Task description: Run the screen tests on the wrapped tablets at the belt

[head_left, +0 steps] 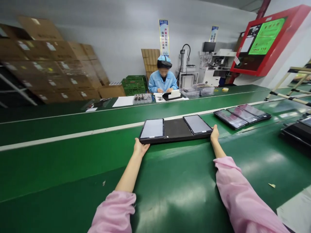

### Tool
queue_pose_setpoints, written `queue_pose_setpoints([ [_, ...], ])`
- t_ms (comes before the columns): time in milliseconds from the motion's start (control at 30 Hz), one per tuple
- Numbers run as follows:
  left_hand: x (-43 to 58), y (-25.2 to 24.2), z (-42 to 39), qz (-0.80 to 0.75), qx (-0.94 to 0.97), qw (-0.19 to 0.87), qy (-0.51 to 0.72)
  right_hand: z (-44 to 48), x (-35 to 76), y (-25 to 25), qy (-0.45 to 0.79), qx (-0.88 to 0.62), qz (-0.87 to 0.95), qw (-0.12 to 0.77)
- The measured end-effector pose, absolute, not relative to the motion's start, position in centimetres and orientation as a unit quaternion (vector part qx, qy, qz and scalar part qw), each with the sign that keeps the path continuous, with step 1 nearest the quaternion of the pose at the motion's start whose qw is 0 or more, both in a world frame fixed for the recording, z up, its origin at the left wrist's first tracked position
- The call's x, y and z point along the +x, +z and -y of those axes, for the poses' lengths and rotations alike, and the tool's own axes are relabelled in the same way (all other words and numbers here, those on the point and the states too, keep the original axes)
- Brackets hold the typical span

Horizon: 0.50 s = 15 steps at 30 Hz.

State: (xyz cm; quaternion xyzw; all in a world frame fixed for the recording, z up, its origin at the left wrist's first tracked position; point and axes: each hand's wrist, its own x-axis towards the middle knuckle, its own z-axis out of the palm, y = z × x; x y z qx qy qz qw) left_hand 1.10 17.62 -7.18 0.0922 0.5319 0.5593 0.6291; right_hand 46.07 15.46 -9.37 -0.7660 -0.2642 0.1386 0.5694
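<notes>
Both my arms reach forward over the green bench to a long black tray [174, 128]. My left hand [141, 147] grips its near left corner, thumb along the front edge. At the other end, my right hand [214, 134] is closed on the right edge. Two tablets with pale screens lie in the tray: a left tablet [152, 128] and a right tablet [197, 124], with a bare black space between them. A small white dot shows on the tray's near rim. The fingers under the tray are hidden from me.
Another tray with dark-screened tablets [240, 116] lies to the right, and stacked black trays [297, 131] stand at the far right. Across the belt a co-worker in blue [163, 81] sits at parts. Cardboard boxes [58, 64] fill the back left; a pipe rack [289, 85] stands right.
</notes>
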Motion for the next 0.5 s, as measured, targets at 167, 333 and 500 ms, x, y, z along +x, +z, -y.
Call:
queue_pose_setpoints([
  [167,-1.6,-7.2,-13.8,-0.538,0.090,0.557,0.627,-12.2,42.2,-9.4,0.128,-0.744,0.278,0.594],
  [333,-5.7,-8.6,-4.8,-0.497,0.064,0.522,0.690,-7.2,39.2,-9.6,0.152,-0.728,0.309,0.593],
  [500,-8.4,-10.1,6.2,-0.490,0.054,0.494,0.716,-0.8,37.0,-9.2,0.245,-0.705,0.337,0.574],
])
